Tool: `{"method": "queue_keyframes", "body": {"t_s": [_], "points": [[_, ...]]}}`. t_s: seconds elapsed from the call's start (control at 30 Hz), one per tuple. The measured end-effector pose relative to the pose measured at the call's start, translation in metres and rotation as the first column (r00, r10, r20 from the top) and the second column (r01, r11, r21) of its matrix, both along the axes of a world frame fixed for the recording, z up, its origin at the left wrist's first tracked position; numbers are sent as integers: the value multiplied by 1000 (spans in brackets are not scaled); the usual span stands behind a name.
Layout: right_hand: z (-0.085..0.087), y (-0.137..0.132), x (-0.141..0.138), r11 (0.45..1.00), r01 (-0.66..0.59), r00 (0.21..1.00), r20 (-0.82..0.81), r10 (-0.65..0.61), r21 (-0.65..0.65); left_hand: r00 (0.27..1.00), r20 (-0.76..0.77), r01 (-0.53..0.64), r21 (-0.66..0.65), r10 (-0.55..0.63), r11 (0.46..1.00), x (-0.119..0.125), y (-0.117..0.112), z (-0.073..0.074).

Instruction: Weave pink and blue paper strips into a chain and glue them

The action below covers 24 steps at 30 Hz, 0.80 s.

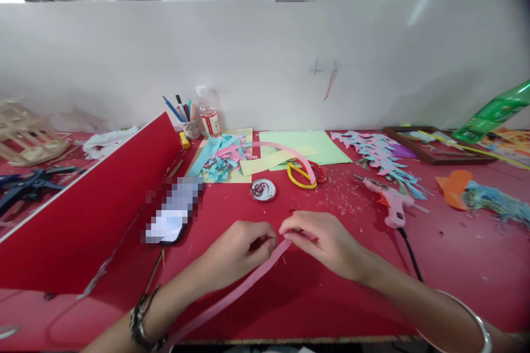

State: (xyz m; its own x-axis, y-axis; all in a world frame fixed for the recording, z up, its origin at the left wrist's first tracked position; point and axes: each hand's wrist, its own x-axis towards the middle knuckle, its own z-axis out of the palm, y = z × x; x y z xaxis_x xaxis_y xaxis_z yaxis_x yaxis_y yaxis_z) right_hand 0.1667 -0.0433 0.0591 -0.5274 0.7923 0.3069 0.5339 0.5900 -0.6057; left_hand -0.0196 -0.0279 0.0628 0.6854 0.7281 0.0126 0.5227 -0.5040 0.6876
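A long pink paper strip [248, 281] runs from my fingers down and left to the table's front edge. My right hand [327, 242] is closed, pinching the strip's upper end between thumb and fingers. Close beside it, my left hand [244, 245] is also closed, with thumb and index finger against the strip; the fingers partly hide the contact. Just beyond the hands is a small white dish [265, 192] with dark curled bits in it. Behind that lie scissors [302, 176] with yellow and red handles, crossed by another pink strip [285, 149].
A pink glue gun [395, 207] with a black cord lies right. Further back are blue and pink paper cuttings [226, 157], green sheets [331, 146] and a fringed paper chain [372, 151]. Left stand a phone [176, 212] and a slanted red board [95, 204]. A white partition [256, 66] closes the back.
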Motion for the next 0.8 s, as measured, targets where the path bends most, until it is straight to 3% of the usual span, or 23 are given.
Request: {"method": "queue_keyframes", "body": {"t_s": [0.1,0.27,0.43,0.5,0.63,0.7,0.8], "points": [[-3,-2,0,1000,22,1000,-15,-22,-5,1000,-8,-11,71,12,997,2,0,-5],[-7,-3,1,998,3,1000,-8,-3,-59,988,-140,96,206,-68,974,2,-4,-14],[-13,-5,20,978,179,982,-47,-185,-108,976,-218,66,207,-20,976,-33,-7,-23],[-18,-6,32,951,291,954,-40,-296,-105,964,-220,-72,335,152,940,-61,-4,-32],[-31,-8,51,882,455,888,-17,-460,-125,809,-271,-261,629,521,732,-125,6,-47],[-36,-9,55,860,486,869,-15,-494,-153,761,-288,-273,671,582,689,-147,7,-50],[-41,-10,57,839,515,851,-14,-525,-175,719,-364,-258,652,593,713,-159,4,-48]]}}
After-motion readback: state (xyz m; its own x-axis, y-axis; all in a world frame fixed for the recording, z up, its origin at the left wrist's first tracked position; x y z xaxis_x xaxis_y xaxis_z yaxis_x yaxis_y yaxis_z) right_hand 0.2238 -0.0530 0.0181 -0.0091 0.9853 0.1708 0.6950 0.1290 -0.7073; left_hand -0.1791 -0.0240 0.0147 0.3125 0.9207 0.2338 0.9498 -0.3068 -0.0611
